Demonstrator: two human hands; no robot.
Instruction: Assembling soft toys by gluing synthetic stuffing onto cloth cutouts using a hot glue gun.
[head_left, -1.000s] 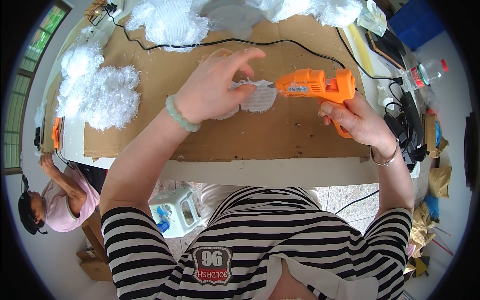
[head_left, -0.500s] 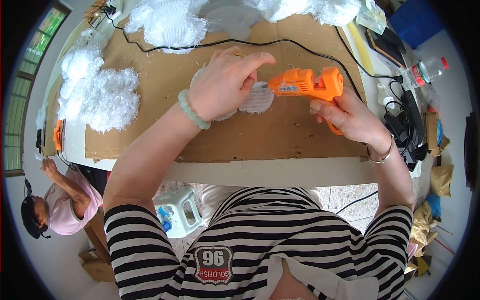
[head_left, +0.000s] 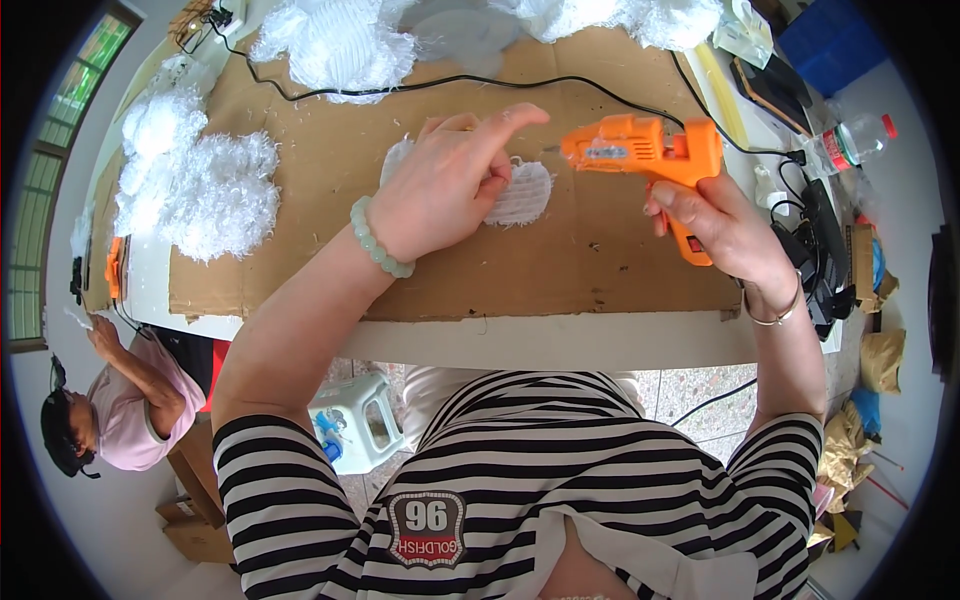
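Note:
My right hand (head_left: pixel 715 215) is wrapped round the grip of an orange hot glue gun (head_left: pixel 640 148), its nozzle pointing left. A small gap separates the nozzle from a flat white ribbed fabric piece (head_left: pixel 525 195) with fuzzy edges, lying on the cardboard sheet (head_left: pixel 600 280). My left hand (head_left: pixel 455 180) lies over the left part of the piece. Its index finger sticks out to the right, while the thumb and other fingers are curled in against the fabric. Much of the piece is hidden under this hand.
A black cord (head_left: pixel 450 82) crosses the cardboard. Fluffy white bundles (head_left: pixel 225 195) lie at the left, with more (head_left: pixel 340 50) along the back. A plastic bottle (head_left: pixel 855 140) lies at the right. Another person (head_left: pixel 140 400) sits at the far left, near a second orange glue gun (head_left: pixel 114 265).
The glue gun in my right hand has moved right and slightly up, away from the white fabric. My left hand has shifted only a little. At the far left, the other person's hand has moved slightly.

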